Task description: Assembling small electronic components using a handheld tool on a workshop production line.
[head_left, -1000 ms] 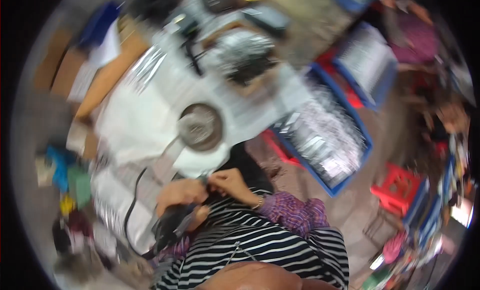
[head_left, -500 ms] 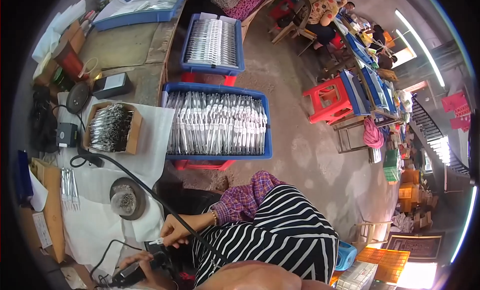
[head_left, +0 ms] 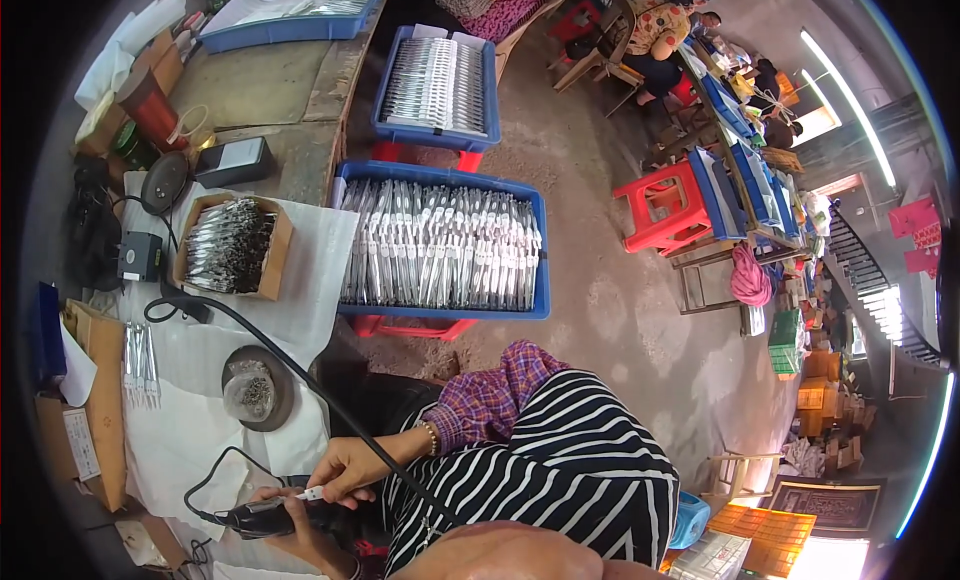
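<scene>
My left hand (head_left: 299,520) is wrapped round a black corded device (head_left: 262,518) whose exact kind I cannot make out, low at the table's near edge. Just above it, my right hand (head_left: 350,470) pinches a slim piece with a white end (head_left: 311,494). That white end meets the fingertips of my left hand; the rest of the piece is hidden in my right hand. A thin black cord (head_left: 215,468) loops from the device over the white sheet (head_left: 180,450). Further up lies a round dark dish (head_left: 262,388) with a clear bag of small metal bits on it.
A cardboard box (head_left: 272,255) of slim metal pieces stands on the table, with several loose pieces (head_left: 141,365) at left. Blue trays (head_left: 543,250) of similar labelled pieces rest on red stools (head_left: 420,327). A thick black cable (head_left: 290,365) crosses before me. People work further off.
My left hand has closed round the black device and come up to my right hand. The white end has dropped slightly to meet it. The whole view has shifted a little.
</scene>
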Demonstrator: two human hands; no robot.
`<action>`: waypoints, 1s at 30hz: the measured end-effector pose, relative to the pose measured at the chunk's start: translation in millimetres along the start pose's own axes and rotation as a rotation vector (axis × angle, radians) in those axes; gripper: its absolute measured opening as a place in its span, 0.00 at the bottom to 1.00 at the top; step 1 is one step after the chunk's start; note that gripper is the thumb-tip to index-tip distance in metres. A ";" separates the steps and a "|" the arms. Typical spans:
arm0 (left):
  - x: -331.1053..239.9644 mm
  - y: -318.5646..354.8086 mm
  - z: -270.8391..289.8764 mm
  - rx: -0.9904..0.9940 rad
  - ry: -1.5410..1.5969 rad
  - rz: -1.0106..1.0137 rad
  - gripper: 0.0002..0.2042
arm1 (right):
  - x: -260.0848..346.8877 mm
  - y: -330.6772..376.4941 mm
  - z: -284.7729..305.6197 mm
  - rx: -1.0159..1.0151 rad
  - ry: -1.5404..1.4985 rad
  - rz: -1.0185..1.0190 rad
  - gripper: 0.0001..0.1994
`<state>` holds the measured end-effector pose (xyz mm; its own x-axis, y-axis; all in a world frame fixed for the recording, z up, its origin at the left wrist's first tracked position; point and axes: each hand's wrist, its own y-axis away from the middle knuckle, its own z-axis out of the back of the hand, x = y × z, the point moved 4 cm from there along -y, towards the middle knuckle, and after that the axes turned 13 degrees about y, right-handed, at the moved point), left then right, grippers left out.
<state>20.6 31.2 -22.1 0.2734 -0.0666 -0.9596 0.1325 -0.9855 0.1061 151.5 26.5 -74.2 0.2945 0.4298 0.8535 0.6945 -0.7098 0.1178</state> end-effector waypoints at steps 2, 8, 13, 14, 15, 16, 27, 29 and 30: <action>-1.7 0.2 -0.8 0.020 -0.022 -0.038 0.20 | 0.7 0.5 -0.8 -0.003 -0.006 0.003 0.11; 10.8 0.1 9.8 0.030 -0.042 0.066 0.26 | 13.1 7.8 -5.7 -0.028 0.258 0.092 0.09; 34.4 1.4 21.9 0.037 0.041 0.208 0.31 | 32.4 16.2 -9.3 -0.089 0.382 0.249 0.09; 33.1 1.6 18.8 0.038 0.042 0.208 0.31 | 36.1 18.0 -8.6 -0.120 0.396 0.295 0.09; 31.2 2.1 15.6 0.037 0.041 0.207 0.31 | 33.8 17.4 -7.1 -0.121 0.396 0.295 0.09; 29.2 1.7 12.6 0.036 0.041 0.205 0.31 | 28.7 15.4 -5.3 -0.104 0.382 0.250 0.09; 23.1 -4.2 32.7 0.088 0.008 0.146 0.18 | 30.9 17.7 4.0 -0.124 0.251 0.036 0.10; 23.1 -6.8 33.4 0.130 0.009 0.144 0.18 | 30.2 19.8 7.7 -0.171 0.288 0.038 0.10; 23.3 -7.9 33.2 0.152 0.011 0.145 0.18 | 27.1 20.4 9.0 -0.173 0.289 0.039 0.10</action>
<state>-5.7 32.3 -54.0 0.2894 -0.2082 -0.9343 -0.0543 -0.9781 0.2011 179.5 28.7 -53.2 0.1030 0.2425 0.9647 0.5577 -0.8171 0.1459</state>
